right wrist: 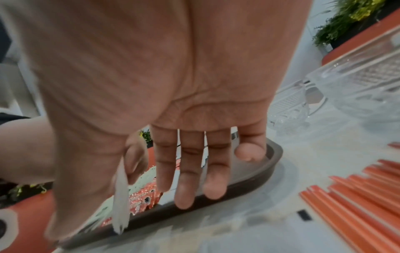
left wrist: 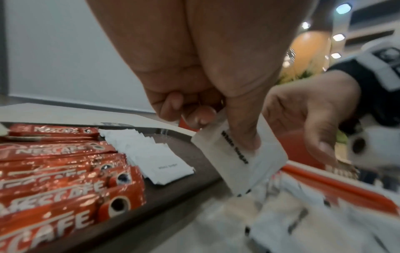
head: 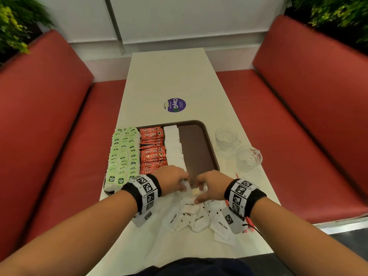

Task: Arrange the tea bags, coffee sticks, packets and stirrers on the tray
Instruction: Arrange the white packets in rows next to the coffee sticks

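Observation:
A brown tray [head: 211,144] holds a column of green tea bags [head: 123,154], red coffee sticks [head: 152,152] and a row of white sugar packets [head: 174,148]. Its right part is bare. My left hand [head: 184,185] is at the tray's near edge and pinches one white sugar packet [left wrist: 244,159] between thumb and fingers, tilted above the rim. My right hand [head: 200,191] hovers just right of it with straight, spread fingers [right wrist: 188,188], holding nothing. Loose sugar packets [head: 195,218] lie on the table below both hands. Orange stirrers [right wrist: 357,202] lie to the right.
Two clear glass cups [head: 226,136] [head: 249,158] stand on the table right of the tray. A purple round sticker [head: 175,105] is beyond the tray. Red bench seats [head: 298,116] flank the narrow white table [head: 169,76].

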`<state>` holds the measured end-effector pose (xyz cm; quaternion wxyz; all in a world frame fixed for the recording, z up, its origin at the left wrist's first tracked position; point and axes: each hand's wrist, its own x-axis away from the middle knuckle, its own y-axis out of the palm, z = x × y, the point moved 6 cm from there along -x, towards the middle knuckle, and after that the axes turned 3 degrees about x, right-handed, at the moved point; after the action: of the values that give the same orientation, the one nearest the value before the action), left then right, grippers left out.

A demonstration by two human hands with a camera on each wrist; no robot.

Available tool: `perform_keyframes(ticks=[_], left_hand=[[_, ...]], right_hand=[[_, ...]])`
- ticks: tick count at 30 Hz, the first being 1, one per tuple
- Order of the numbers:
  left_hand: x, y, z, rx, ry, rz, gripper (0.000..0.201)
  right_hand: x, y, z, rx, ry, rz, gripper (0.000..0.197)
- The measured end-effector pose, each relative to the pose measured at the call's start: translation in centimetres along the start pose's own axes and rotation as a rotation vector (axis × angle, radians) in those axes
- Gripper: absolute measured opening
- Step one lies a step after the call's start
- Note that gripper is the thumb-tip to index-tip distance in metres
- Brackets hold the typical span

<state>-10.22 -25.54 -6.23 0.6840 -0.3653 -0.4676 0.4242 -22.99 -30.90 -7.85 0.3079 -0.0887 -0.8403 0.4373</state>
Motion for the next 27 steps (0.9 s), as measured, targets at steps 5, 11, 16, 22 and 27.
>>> perform_keyframes(ticks=[5,11,16,22,27], left_hand=[[1.6,-2.4,-1.6,0.388,-0.121,0.305,0.012],[3.2,-2.1,-1.8,0.741,-0.213,0.449,0.005],[3.5,-1.6,-2.3,0.807,-0.195,0.502,0.007],[3.9,-3.0,-4.7,0.771,-0.270,0.692,0.009],[3.4,-2.6,-6.3,0.728,-0.346,0.656,0.011]], right_hand=[[-0.5,-1.5,-1.4,-0.159,-0.073,0.181,0.029],[-1.2,-2.5,-1.5,-0.259,-0.072,0.287,0.009],[-1.8,-1.8,-1.1,-0.412,-0.065,0.268,0.010],[-1.8,-1.9,0.0,-0.345,0.012,0.316,0.012],[-1.9,-3.0,0.7,-0.416,0.071,0.382,0.020]])
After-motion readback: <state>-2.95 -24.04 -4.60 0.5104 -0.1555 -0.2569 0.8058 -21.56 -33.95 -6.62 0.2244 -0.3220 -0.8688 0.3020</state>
